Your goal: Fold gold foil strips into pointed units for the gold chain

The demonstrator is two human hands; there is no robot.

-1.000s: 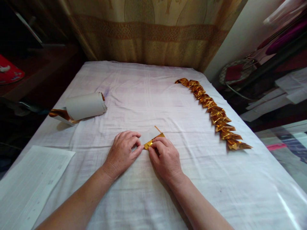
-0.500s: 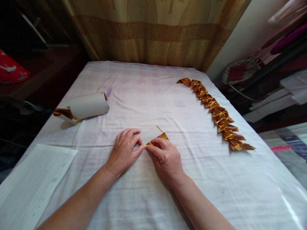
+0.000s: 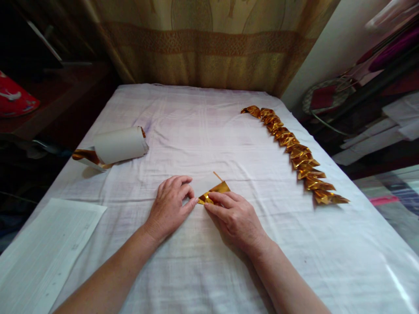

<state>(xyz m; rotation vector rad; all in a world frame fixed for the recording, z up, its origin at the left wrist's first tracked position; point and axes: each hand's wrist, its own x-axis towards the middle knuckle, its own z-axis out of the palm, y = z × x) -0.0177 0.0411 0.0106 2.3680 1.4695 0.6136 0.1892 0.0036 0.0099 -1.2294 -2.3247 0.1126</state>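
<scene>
Between my hands lies a small sheet of gold foil paper, white on its back. Its near edge is folded over so a gold strip shows, and a thin gold sliver sticks out at the far corner. My left hand pins the left end of the fold with its thumb, fingers curled over the white side. My right hand has thumb and forefinger pinched along the fold, just right of the left thumb. Part of the paper is hidden by the fingers.
A row of folded gold foil pieces runs down the right side of the white cloth. A roll of gold-and-white foil paper lies at the left. Nearer is a pale printed sheet. A curtain hangs behind.
My right hand has slid slightly right and toward me along the fold, showing more of the gold strip. My left hand has stayed in place.
</scene>
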